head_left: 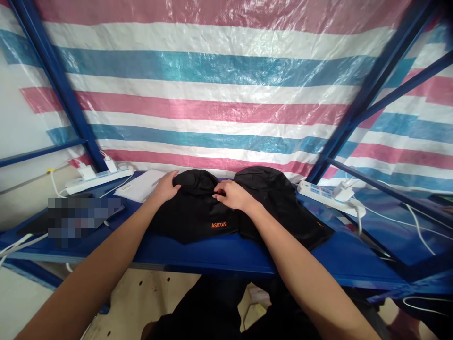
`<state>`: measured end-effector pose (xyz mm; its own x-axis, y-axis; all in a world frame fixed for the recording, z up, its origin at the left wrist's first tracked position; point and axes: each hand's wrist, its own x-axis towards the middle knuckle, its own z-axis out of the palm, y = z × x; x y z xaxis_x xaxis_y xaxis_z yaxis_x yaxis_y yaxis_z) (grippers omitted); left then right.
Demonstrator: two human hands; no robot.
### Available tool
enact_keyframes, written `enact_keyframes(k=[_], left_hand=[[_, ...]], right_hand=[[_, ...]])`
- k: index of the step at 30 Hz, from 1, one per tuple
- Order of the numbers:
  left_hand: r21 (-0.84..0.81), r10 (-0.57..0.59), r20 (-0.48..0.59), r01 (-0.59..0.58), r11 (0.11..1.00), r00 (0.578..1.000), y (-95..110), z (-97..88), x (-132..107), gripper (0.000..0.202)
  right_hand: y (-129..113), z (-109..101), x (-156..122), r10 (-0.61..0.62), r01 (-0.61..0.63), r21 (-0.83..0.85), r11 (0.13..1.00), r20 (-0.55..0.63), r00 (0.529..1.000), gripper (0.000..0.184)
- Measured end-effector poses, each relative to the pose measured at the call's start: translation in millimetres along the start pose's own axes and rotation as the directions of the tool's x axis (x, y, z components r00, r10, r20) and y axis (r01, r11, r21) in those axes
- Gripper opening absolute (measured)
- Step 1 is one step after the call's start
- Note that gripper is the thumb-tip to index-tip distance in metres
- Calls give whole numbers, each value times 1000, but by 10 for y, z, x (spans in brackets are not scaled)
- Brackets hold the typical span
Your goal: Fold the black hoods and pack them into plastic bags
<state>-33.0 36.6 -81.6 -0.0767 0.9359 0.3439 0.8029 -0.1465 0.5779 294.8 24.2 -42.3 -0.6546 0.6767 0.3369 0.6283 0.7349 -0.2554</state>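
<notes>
A black cloth piece with orange "AstroAI" lettering lies on the blue table, its top edge rounded. To its right is a similar black cloth part with a small orange mark; I cannot tell whether the two are joined. At the upper left edge of the lettered piece rests my left hand, thumb and fingers apart. My right hand is over the middle, between the two rounded tops, with its fingers curled and thumb and forefinger pinching at the black cloth.
White papers lie behind my left forearm. Power strips with chargers stand at the left and right, cables trailing. A blurred-out device sits at the left. Blue frame posts and a striped plastic sheet enclose the table.
</notes>
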Motion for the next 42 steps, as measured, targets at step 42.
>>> enact_keyframes(k=[42], left_hand=[[-123,15,-55,-21,992,998,380,-530,-1523,47]], right_hand=[[-316,136,1346,251,-224,362,905,-28,968,17]])
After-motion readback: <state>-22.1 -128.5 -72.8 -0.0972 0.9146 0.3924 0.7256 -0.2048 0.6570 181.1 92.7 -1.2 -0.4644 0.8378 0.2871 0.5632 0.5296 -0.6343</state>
